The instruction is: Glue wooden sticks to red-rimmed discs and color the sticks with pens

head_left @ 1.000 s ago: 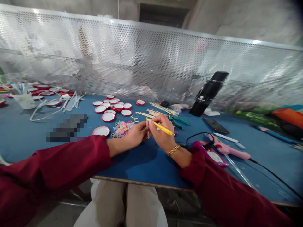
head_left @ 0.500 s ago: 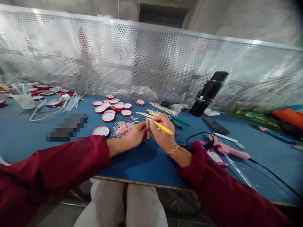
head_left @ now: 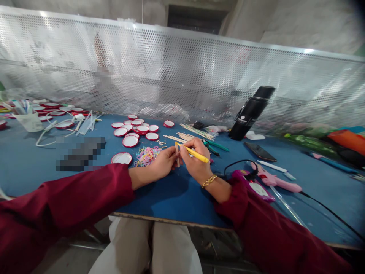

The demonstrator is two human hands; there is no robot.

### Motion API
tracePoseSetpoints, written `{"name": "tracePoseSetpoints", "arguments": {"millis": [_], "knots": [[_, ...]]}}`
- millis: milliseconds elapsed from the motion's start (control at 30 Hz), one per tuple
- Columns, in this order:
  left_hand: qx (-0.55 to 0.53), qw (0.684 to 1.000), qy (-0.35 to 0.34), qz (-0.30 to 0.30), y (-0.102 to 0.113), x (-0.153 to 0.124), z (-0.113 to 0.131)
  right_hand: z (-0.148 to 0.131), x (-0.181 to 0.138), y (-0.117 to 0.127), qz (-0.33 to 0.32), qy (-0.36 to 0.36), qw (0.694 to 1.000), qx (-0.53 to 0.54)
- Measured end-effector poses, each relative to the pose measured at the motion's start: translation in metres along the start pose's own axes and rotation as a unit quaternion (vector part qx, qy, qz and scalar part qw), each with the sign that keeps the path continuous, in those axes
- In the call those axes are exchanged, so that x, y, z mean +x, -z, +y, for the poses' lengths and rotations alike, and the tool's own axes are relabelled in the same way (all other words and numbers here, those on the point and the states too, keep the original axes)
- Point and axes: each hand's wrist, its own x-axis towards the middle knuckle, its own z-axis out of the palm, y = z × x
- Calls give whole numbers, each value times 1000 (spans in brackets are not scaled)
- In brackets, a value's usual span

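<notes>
My left hand (head_left: 163, 163) pinches a small flat wooden stick (head_left: 178, 161) between thumb and fingers, holding it upright above the blue table. In my right hand (head_left: 197, 167) is a slim yellow pen (head_left: 196, 153), gripped as for writing. Its tip meets or nearly meets the top of the stick; whether it touches is too small to tell. Beside my left hand lies a heap of small coloured rubber bands (head_left: 146, 155). Several wooden sticks (head_left: 185, 136) lie behind my hands, next to teal-handled pliers (head_left: 217, 145).
Red-rimmed lids (head_left: 130, 141) are grouped beyond the rubber bands. A black flask (head_left: 249, 114) stands at back right, near a dark phone (head_left: 260, 151). A pink glue gun (head_left: 281, 183) with its cord lies right. A cup (head_left: 30, 121) stands left. Perforated metal panel (head_left: 182, 76) closes the back.
The yellow pen's tip has shifted very slightly at the top of the stick. Both hands keep their hold and place.
</notes>
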Motion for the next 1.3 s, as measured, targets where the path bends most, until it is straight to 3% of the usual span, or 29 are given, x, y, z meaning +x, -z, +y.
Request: {"name": "tracePoseSetpoints", "arguments": {"millis": [1300], "knots": [[6,1000,-13,-2,1,0,-3,0,0,-1,8,-1,1000,-4]]}}
